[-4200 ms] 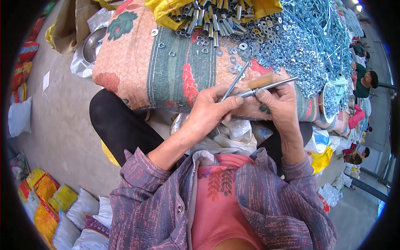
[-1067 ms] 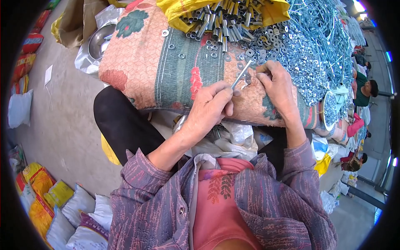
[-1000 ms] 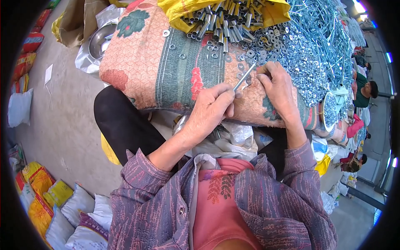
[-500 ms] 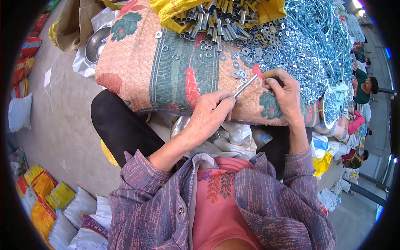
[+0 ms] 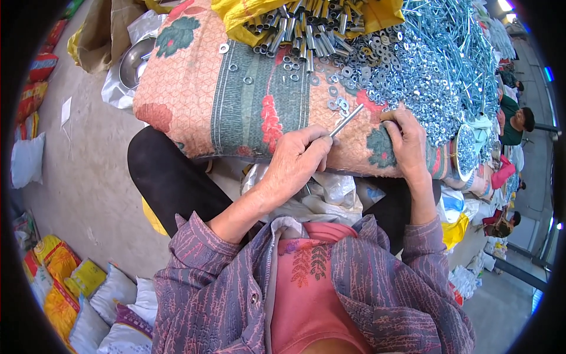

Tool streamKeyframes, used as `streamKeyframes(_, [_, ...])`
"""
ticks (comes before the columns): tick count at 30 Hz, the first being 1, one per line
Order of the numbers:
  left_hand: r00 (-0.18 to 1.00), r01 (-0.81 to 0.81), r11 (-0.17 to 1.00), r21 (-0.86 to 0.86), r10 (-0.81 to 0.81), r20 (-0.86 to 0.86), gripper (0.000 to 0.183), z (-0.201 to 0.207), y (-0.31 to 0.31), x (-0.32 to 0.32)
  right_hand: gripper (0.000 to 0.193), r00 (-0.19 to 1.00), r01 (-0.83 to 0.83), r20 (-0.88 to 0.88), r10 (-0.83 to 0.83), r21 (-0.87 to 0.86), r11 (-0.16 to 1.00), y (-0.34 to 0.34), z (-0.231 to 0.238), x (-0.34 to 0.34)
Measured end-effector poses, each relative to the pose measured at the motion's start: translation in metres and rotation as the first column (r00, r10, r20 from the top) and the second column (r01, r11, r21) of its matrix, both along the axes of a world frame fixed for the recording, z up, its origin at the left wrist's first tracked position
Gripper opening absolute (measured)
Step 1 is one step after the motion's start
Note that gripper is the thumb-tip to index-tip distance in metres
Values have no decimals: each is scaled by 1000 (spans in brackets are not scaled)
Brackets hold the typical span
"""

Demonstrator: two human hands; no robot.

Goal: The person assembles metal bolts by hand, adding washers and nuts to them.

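Observation:
My left hand [image 5: 302, 154] is closed in a pinch on a slim silvery metal rod [image 5: 348, 120], which slants up and to the right from my thumb and finger. Its lower end is hidden in the grip. By the near edge of a heap of small metal nuts [image 5: 427, 97], my right hand [image 5: 408, 140] rests with curled fingers, thumb and index close together; whether anything small is between them cannot be made out. A few washers [image 5: 338, 104] lie on the patterned cloth just past the rod's tip.
Short metal tubes [image 5: 312, 36] are heaped on a yellow sack [image 5: 236, 20] at the far side. Long thin bolts [image 5: 451, 35] pile up at the far right. A bowl of small parts [image 5: 466, 154] stands right; a metal bowl [image 5: 131, 66] sits left. Other people are at the far right.
My right hand has drawn slightly away from the rod's end, and its fingers have come down at the edge of the nut heap. The left hand still grips the rod, nearly unmoved.

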State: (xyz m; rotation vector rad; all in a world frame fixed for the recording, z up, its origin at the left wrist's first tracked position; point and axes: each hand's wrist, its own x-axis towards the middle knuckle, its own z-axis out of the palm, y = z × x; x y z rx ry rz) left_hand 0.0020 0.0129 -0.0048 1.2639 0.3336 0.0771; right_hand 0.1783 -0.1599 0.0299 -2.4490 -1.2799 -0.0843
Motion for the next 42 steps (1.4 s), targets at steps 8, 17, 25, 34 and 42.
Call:
streamKeyframes(8, [1000,-1,1000,23,1,6,27,-1,-1,0,5,966,115,-242,-90,91,989,6,11,-2])
streamKeyframes(17, [996,57,992,110,-64,60,16,-3,-11,-1,10,523,364,-849,75,302,881,11,11,-13])
streamKeyframes(25, [993,95,989,116,-101,53,12,-3,-9,-2,9,469,372,-858,210,407,834,12,12,-36])
streamKeyframes(34, [985,153,876,-458,-170,4,12,-4,-10,-4,16,944,53,-301,134,540,840,16,9,-69])
streamKeyframes(42, [995,38,960,-276,-11,100,17,3,-11,-4,12,985,174,-64,-163,264,949,15,15,-5])
